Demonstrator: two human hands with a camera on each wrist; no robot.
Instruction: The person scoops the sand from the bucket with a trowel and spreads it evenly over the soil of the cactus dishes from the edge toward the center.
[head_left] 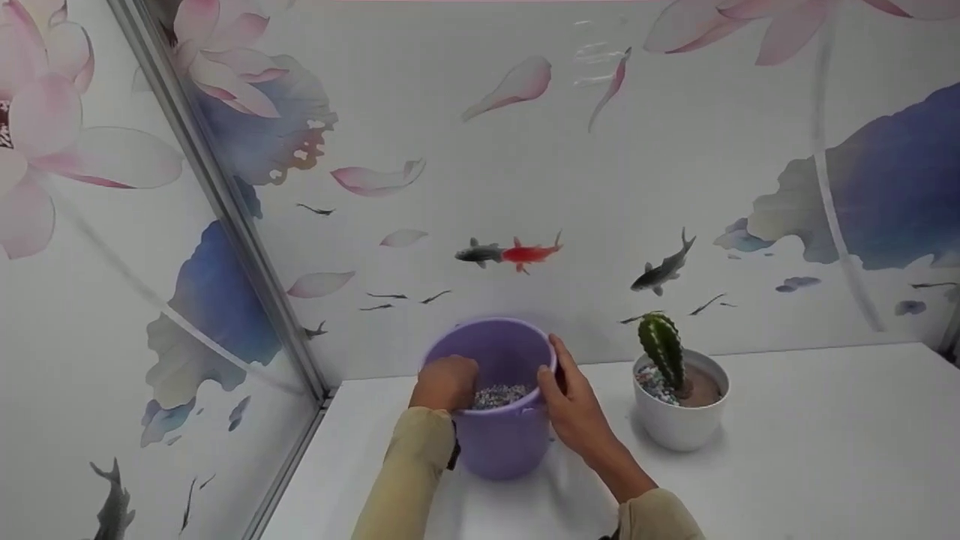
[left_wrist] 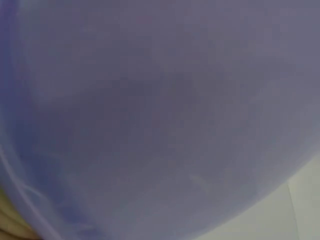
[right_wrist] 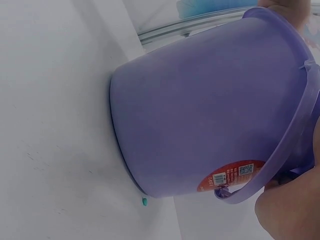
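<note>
1 smooth, tapering purple bucket [head_left: 504, 444] stands between 2 hands: the right hand [head_left: 579, 411] grips its rim between thumb and fingers; the left hand [head_left: 445, 381] dips inside, fingers hidden, so I cannot tell its hold. A hard pull from the right grip could tip it, spilling loose, speckled gravel [head_left: 501, 396] (grainy stuff) toward the ridged cactus [head_left: 661, 351], right of both hands.

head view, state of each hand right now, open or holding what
Left hand: cannot tell, fingers hidden inside the purple bucket.
Right hand: holding the purple bucket.
</note>
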